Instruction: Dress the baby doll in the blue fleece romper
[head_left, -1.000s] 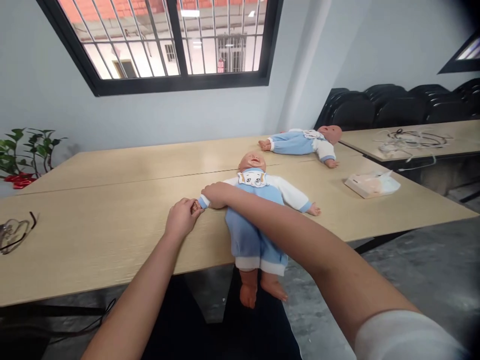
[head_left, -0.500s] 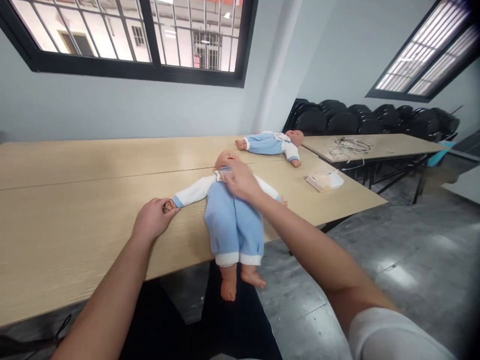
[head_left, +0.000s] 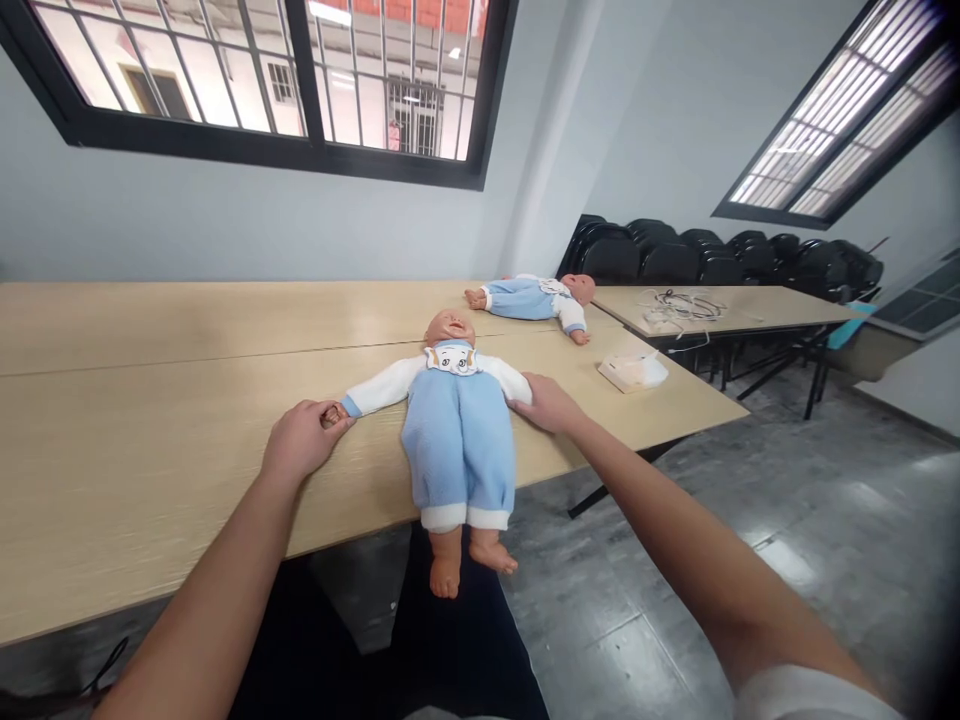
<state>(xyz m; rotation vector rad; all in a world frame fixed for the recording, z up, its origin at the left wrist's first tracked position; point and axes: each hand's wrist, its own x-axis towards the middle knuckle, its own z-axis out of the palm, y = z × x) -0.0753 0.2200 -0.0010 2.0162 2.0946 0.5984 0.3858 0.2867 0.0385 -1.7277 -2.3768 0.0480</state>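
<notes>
1. The person's right grip (head_left: pixel 553 403) has just moved from the near baby doll's (head_left: pixel 459 430) chest to its right-side sleeve (head_left: pixel 506 377), curled around it.
2. The left grip (head_left: pixel 302 440) stays closed around the doll's left-side hand (head_left: pixel 334 413).
3. Both doll arms are thus held outspread, the bib (head_left: pixel 452 360) uncovered.
4. The doll lies face-up at the desk's (head_left: pixel 150 450) near edge, feet overhanging.

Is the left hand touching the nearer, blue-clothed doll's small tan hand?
Touching: in the head view, the left hand curls around the doll's small tan hand.
</notes>
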